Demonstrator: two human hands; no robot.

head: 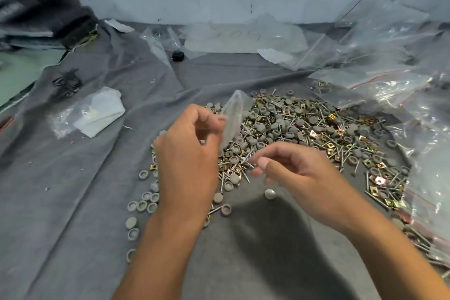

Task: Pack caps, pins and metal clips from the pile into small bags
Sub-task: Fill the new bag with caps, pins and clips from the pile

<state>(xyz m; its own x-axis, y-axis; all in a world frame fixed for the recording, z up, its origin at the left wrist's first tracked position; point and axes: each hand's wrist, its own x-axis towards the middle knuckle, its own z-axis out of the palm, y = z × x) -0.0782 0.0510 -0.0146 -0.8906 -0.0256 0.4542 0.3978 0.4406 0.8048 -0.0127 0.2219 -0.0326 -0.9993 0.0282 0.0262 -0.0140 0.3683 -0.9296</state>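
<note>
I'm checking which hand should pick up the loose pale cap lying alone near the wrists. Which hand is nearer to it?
Right. The right hand hovers just above the pale cap, almost over it. The left hand, holding the small bag, is farther off to the cap's left.

lying across the floor, a wrinkled grey cloth (80,202). sitting near its far edge, a small black knob (177,55). resting at far left, a tangle of black wire (67,83). piling up in the far left corner, dark folded fabric (41,7).
</note>
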